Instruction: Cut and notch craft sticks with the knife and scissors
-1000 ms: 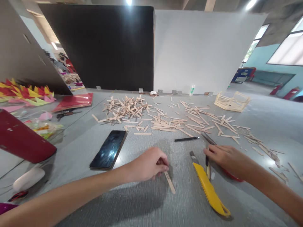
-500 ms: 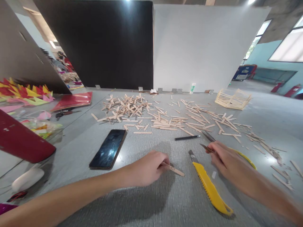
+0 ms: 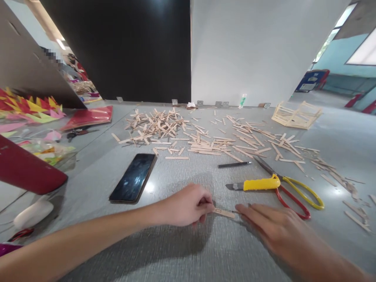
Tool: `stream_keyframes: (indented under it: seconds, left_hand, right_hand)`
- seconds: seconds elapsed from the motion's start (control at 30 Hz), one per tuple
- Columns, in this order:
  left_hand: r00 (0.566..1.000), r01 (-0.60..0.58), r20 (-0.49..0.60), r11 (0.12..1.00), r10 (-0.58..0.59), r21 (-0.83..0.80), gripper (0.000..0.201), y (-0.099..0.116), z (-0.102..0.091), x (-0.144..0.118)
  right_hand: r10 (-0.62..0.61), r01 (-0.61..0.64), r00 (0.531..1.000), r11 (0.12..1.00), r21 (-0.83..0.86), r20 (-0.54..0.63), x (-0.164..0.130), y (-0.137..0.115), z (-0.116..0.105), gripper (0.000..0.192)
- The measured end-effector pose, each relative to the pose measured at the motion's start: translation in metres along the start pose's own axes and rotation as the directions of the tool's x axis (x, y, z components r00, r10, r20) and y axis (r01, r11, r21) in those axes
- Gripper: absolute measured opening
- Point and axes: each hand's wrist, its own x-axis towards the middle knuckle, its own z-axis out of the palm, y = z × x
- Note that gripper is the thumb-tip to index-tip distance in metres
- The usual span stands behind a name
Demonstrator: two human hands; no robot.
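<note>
My left hand [image 3: 188,205] pinches a flat wooden craft stick [image 3: 226,213] with a small rectangle drawn on it; its left end is hidden in my fingers. Close to the stick's free end lies my right hand [image 3: 274,227], fingers stretched out and low over the table. Whether its fingertips touch the stick I cannot tell. Just beyond them is a yellow utility knife [image 3: 261,184], blade out and pointing left. It overlaps a pair of scissors [image 3: 293,188] with one red and one yellow handle. A dark pen [image 3: 234,165] rests farther off.
A phone [image 3: 133,178] lies left of my hands. Loose craft sticks [image 3: 158,127] spread across the back, near a stick frame [image 3: 296,114] and a glue tube [image 3: 242,101]. A red cylinder [image 3: 29,166] and white mouse [image 3: 33,213] are at left. Panels [image 3: 264,51] stand behind.
My right hand has left the scissors and come down toward the stick's free end. The utility knife has been turned and shifted back beside the scissors. My left hand keeps its pinch.
</note>
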Motion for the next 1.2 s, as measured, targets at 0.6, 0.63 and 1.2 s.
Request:
stream_keyframes:
  seconds: [0.6, 0.63, 1.2]
  left_hand:
    - [0.999, -0.013, -0.049, 0.998, 0.015, 0.056, 0.030, 0.004, 0.005, -0.006]
    - [0.998, -0.020, -0.057, 0.997, 0.024, 0.069, 0.031, 0.004, 0.006, -0.006]
    - [0.977, -0.040, -0.193, 0.972, 0.087, 0.233, 0.032, 0.007, 0.018, -0.008]
  right_hand:
    - [-0.169, 0.129, 0.977, 0.953, -0.274, -0.128, 0.015, -0.023, -0.004, 0.059]
    - [-0.187, 0.136, 0.973, 0.938, -0.320, -0.133, 0.016, -0.025, -0.005, 0.058]
    - [-0.314, 0.280, 0.949, 0.833, -0.477, 0.008, 0.020, -0.020, -0.003, 0.040]
